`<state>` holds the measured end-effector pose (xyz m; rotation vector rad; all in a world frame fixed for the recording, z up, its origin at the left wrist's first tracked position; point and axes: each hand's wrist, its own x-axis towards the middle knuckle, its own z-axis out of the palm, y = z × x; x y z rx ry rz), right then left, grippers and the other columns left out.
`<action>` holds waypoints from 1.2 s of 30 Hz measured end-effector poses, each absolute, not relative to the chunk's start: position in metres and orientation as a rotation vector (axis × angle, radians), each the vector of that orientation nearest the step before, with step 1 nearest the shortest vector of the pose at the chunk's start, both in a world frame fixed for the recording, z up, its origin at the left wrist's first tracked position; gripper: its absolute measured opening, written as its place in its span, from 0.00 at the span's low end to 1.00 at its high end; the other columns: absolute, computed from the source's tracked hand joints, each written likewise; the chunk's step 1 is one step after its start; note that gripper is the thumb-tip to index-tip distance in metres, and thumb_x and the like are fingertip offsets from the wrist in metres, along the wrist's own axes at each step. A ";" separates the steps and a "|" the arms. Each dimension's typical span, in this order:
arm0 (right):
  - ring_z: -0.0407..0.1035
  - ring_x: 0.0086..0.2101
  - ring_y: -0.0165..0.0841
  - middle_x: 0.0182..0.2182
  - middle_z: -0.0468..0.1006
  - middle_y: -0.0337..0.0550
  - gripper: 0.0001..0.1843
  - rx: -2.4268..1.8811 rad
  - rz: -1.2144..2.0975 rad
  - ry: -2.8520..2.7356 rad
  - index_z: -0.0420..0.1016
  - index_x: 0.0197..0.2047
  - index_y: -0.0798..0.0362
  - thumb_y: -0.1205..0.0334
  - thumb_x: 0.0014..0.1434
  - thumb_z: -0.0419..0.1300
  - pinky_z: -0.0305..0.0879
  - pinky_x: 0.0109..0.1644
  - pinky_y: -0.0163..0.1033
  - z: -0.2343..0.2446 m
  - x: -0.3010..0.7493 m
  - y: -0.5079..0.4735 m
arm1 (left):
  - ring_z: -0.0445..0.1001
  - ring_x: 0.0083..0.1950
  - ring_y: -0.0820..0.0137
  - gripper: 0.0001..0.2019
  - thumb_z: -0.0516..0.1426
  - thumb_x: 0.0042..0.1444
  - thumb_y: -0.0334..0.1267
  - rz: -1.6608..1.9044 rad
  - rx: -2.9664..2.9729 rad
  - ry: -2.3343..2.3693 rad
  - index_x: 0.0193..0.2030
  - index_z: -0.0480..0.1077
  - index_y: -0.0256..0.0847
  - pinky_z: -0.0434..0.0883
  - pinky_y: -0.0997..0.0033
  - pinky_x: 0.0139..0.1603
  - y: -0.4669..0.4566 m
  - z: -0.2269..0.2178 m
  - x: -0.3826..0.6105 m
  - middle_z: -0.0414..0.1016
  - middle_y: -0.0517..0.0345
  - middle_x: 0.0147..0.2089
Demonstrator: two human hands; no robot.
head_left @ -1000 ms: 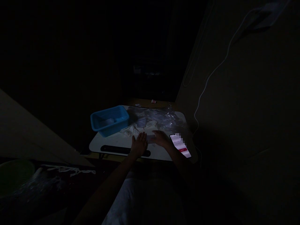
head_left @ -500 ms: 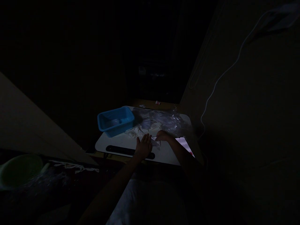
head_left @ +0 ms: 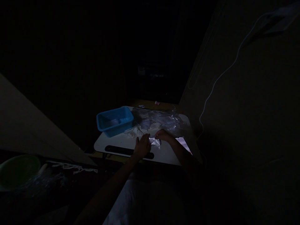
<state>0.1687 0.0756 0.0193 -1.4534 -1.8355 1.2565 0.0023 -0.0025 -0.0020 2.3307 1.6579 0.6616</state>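
In the dim light, a small shiny clear plastic bag (head_left: 155,142) is stretched between my hands, low over the near part of the white table (head_left: 167,155). My right hand (head_left: 162,135) pinches its upper right edge. At its left edge is my left hand (head_left: 142,147), closed on the bag with the outermost finger sticking out; the fingertips are hard to see. What the bag contains, if anything, cannot be made out. Beyond my hands lie pale crumpled pieces (head_left: 133,132) and a spread of loose clear plastic (head_left: 167,120).
A blue basin (head_left: 115,130) with something pale inside stands at the table's left. A lit phone (head_left: 184,144) lies to the right of my right forearm. Along the near edge runs a black slot (head_left: 119,150). A green basket (head_left: 20,172) sits lower left; a white cable (head_left: 214,84) hangs at right.
The bag has been spread flatter and catches more light. My left fingers have drawn in from a more outstretched pose, and my right hand has shifted slightly along the bag's upper edge.
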 end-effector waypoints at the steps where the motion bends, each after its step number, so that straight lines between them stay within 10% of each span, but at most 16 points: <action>1: 0.61 0.17 0.25 0.11 0.67 0.33 0.04 -1.449 1.266 -1.811 0.73 0.17 0.57 0.73 0.34 0.59 0.55 0.21 0.29 0.021 0.168 0.073 | 0.55 0.60 0.62 0.24 0.45 0.55 0.38 0.742 2.243 1.618 0.59 0.53 0.36 0.48 0.49 0.58 0.001 0.000 -0.001 0.57 0.45 0.60; 6: 0.61 0.17 0.24 0.15 0.69 0.33 0.10 -1.402 1.274 -1.737 0.75 0.26 0.56 0.73 0.37 0.57 0.56 0.20 0.29 0.038 0.162 0.062 | 0.72 0.40 0.66 0.19 0.54 0.48 0.41 1.038 1.784 1.326 0.46 0.68 0.36 0.67 0.69 0.39 0.027 0.014 -0.016 0.74 0.51 0.40; 11: 0.67 0.25 0.27 0.22 0.73 0.35 0.13 -1.216 1.349 -1.530 0.74 0.30 0.55 0.71 0.36 0.60 0.61 0.28 0.31 0.055 0.158 0.053 | 0.64 0.20 0.76 0.13 0.60 0.36 0.46 0.944 1.472 1.168 0.22 0.70 0.35 0.60 0.77 0.21 0.037 0.030 -0.014 0.66 0.63 0.17; 36: 0.65 0.20 0.25 0.17 0.71 0.35 0.11 -1.227 1.553 -1.249 0.71 0.21 0.58 0.62 0.32 0.66 0.61 0.26 0.32 0.066 0.155 0.034 | 0.56 0.17 0.80 0.16 0.62 0.32 0.47 1.134 1.092 1.079 0.18 0.66 0.35 0.53 0.78 0.19 0.017 0.053 -0.010 0.60 0.67 0.14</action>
